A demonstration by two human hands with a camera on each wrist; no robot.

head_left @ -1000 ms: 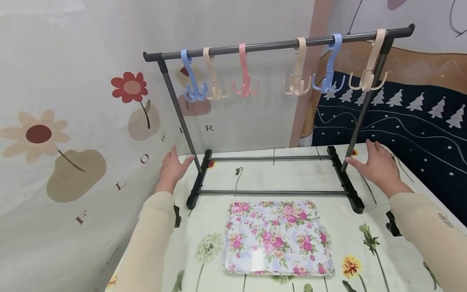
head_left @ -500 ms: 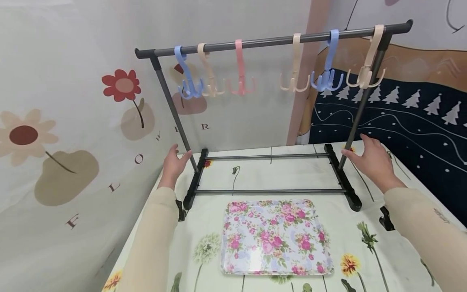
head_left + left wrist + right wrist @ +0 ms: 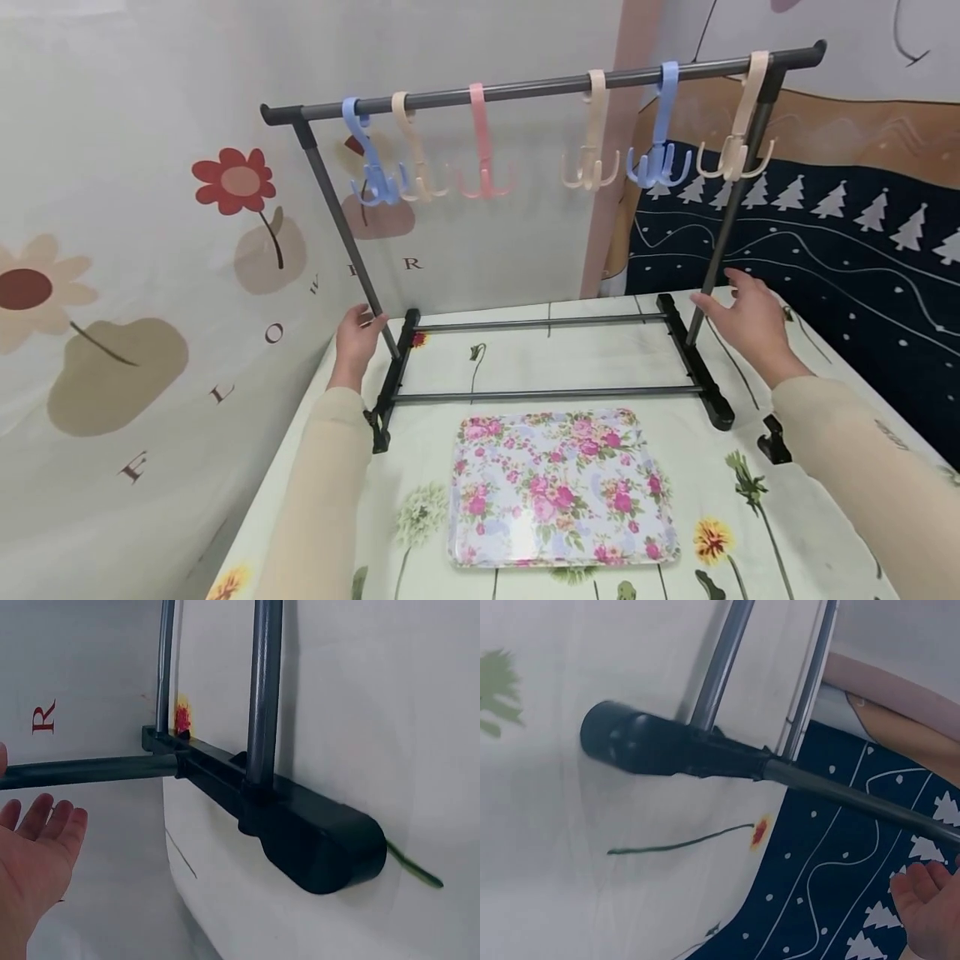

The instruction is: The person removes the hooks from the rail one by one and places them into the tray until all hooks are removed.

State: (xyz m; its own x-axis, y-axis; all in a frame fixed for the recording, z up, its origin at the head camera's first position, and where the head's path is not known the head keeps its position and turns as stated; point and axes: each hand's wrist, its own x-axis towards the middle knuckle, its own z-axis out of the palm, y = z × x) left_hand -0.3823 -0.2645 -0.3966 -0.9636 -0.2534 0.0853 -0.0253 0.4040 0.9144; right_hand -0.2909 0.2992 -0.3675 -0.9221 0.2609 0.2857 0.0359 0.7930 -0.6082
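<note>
A grey clothes rack (image 3: 540, 87) with black feet stands on the table. Several four-pronged hooks hang from its top bar, among them a pink hook (image 3: 483, 142), a blue hook (image 3: 662, 125) and a beige hook (image 3: 738, 117). My left hand (image 3: 354, 343) is at the lower left post (image 3: 341, 217), thumb and fingers on either side; the left wrist view shows the fingers (image 3: 66, 825) just off the tube. Close to the right post (image 3: 723, 242), my right hand (image 3: 750, 321) has its thumb by the tube and its fingers loosely bent, not closed round it.
A floral-patterned flat tray (image 3: 562, 492) lies on the flower-print tablecloth (image 3: 420, 567) in front of the rack. Behind and to the left hangs a light printed curtain (image 3: 150, 208). A dark blue cloth with white trees (image 3: 847, 275) is at the right.
Both hands have come inward to the rack's posts, the left one's fingers now closer around its post. The rack and tray shift slightly left in view as the head camera moves.
</note>
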